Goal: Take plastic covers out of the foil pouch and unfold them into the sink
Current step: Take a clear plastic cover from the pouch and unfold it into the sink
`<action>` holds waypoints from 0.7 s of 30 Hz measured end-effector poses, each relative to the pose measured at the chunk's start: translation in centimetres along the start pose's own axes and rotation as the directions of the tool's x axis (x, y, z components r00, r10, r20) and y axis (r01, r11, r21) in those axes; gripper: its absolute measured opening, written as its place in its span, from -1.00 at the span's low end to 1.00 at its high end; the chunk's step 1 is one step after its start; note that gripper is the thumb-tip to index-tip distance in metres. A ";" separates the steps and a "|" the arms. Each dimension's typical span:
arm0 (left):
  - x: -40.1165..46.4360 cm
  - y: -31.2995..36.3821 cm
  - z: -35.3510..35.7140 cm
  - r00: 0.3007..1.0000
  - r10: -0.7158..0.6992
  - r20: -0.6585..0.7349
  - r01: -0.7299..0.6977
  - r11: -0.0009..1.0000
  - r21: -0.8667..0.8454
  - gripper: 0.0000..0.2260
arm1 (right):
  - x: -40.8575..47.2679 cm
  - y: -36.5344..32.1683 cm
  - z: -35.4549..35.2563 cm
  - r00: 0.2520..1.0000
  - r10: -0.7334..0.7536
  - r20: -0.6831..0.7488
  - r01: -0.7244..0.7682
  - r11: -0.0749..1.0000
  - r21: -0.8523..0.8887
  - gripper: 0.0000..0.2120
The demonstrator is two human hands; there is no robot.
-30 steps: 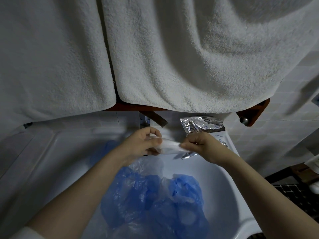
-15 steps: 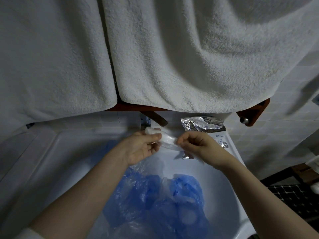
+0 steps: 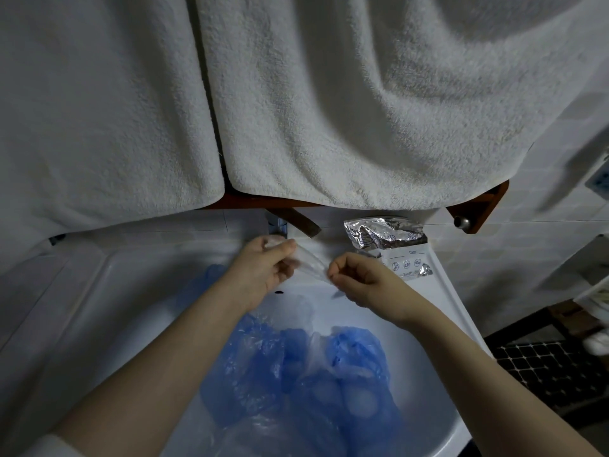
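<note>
Cover in hand: a clear plastic cover [image 3: 309, 263], still partly folded, stretched over the sink's back edge.
Left hand [image 3: 267, 268]: pinches one end, fingers curled.
Right hand [image 3: 359, 280]: pinches the other end; the two hands sit near each other, apparently pulling it open.
Sink [image 3: 441, 291]: holds a crumpled heap of blue covers [image 3: 296, 377], already unfolded.
Foil pouch [image 3: 384, 234]: torn open on the sink's back right corner, within reach.
Above: white towels [image 3: 329, 110] hanging.
</note>
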State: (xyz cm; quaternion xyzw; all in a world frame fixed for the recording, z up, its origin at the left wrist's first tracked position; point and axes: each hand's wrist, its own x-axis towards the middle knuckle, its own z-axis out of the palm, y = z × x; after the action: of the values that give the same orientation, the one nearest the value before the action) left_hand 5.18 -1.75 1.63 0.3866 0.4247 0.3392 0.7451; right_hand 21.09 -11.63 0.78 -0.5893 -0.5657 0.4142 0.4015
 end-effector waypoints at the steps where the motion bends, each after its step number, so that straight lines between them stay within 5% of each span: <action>1: 0.1 0.0 0.2 0.999 0.024 -0.028 -0.027 0.996 -0.082 -0.89 | 0.0 -0.1 0.4 1.000 -0.021 -0.003 0.021 1.000 -0.010 -0.83; 4: -0.2 -0.2 0.3 0.999 -0.038 0.019 0.041 0.971 -0.238 -0.83 | 0.2 -0.4 1.3 0.992 -0.055 -0.113 0.055 0.998 -0.001 -0.81; 9: -0.7 -1.0 -0.7 0.977 -0.185 0.104 0.188 0.982 -0.020 -0.74 | 0.7 -0.9 2.9 0.982 -0.091 -0.163 0.085 0.995 -0.044 -0.80; 14: -0.7 -0.1 -2.0 0.995 -0.085 0.046 0.086 0.996 -0.003 -0.96 | 1.1 -1.5 4.6 0.992 -0.050 -0.114 0.056 0.997 0.055 -0.90; 18: -0.8 0.3 -2.3 0.991 0.118 -0.063 -0.106 0.979 0.177 -0.83 | 1.0 -2.2 5.1 1.000 -0.018 0.014 0.013 0.946 0.325 -0.81; 21: -0.9 0.5 -2.7 0.971 0.234 -0.048 -0.218 0.950 0.224 -0.78 | 1.0 -2.0 5.7 1.000 -0.028 0.009 0.023 0.940 0.341 -0.77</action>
State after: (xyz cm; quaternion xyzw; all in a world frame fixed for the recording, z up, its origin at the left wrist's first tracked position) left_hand 2.29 -1.46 1.41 0.4988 0.4395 0.3878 0.6385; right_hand 15.08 -10.48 0.77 -0.5006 -0.4957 0.5048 0.4989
